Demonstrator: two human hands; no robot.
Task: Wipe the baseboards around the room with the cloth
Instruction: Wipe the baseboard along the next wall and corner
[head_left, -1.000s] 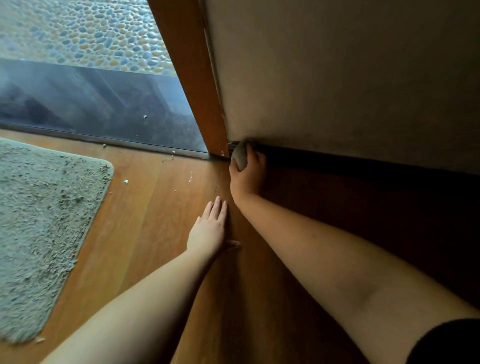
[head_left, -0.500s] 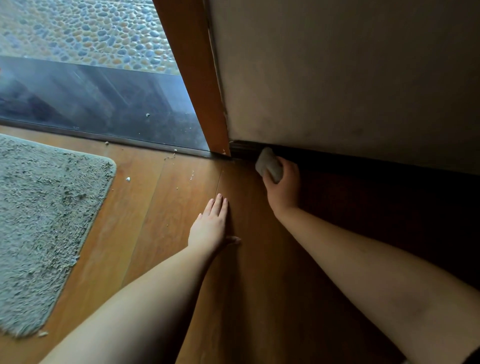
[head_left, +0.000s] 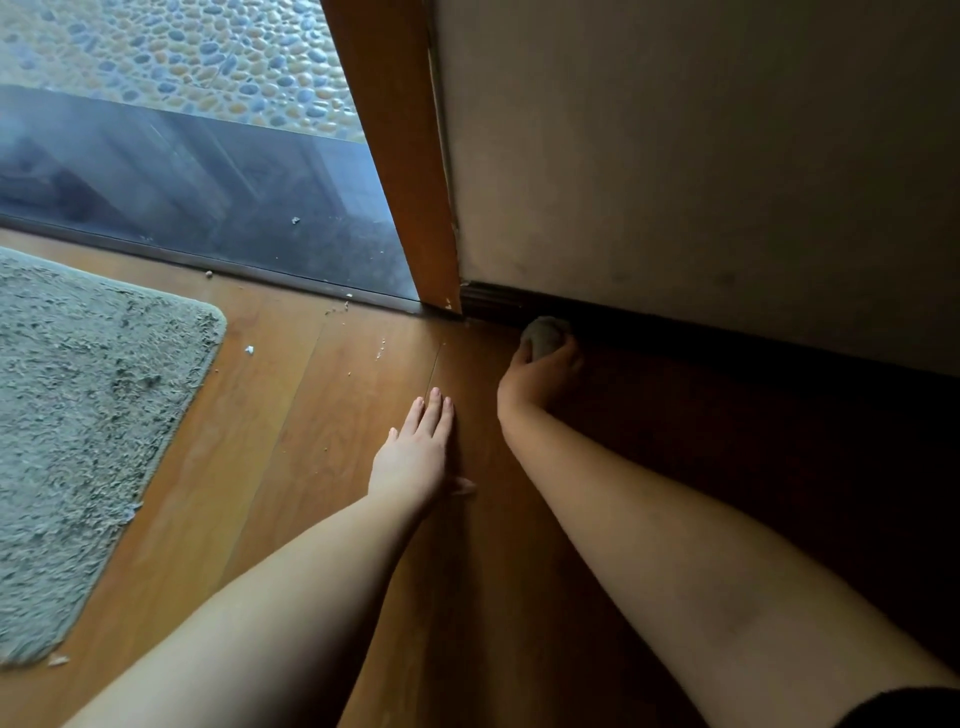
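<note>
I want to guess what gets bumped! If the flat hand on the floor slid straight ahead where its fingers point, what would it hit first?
Probably the door frame. The left hand points up the bare wooden floor toward the frame's foot, though depth is hard to judge.

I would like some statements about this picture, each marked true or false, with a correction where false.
1. The right hand grips a balled cloth against the dark baseboard. True.
2. The left hand holds a second cloth. False: it lies flat on the wooden floor, holding nothing.
3. A grey rug lies to the left of both hands. True.
4. The floor near the door frame is free of crumbs. False: small bits of debris lie there.
</note>
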